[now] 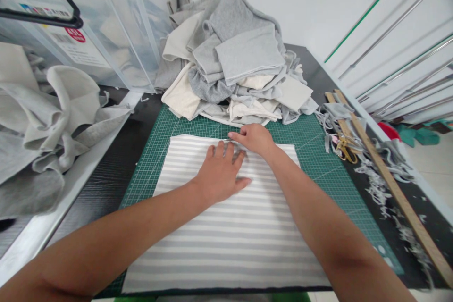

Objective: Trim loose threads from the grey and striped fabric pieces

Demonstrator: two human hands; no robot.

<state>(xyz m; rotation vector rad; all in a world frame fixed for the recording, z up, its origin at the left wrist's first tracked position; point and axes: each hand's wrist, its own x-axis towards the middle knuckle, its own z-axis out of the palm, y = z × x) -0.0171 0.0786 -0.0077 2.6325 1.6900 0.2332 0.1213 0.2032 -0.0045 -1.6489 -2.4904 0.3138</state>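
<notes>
A grey-and-white striped fabric piece (226,245) lies spread over the green cutting mat (336,198). My left hand (220,174) rests flat on the fabric near its far edge, fingers spread, holding nothing. Just beyond and to the right, my right hand (253,139) is at the far edge, its fingers curled under and the thumb pointing left. It appears to pinch that edge; the fingertips are partly hidden.
A heap of grey and cream fabric pieces (247,56) sits at the back. More fabric scraps (63,118) lie left, before a clear plastic bin (116,52). At right are a wooden ruler (396,184), gold-handled scissors (345,148) and thread scraps (375,188).
</notes>
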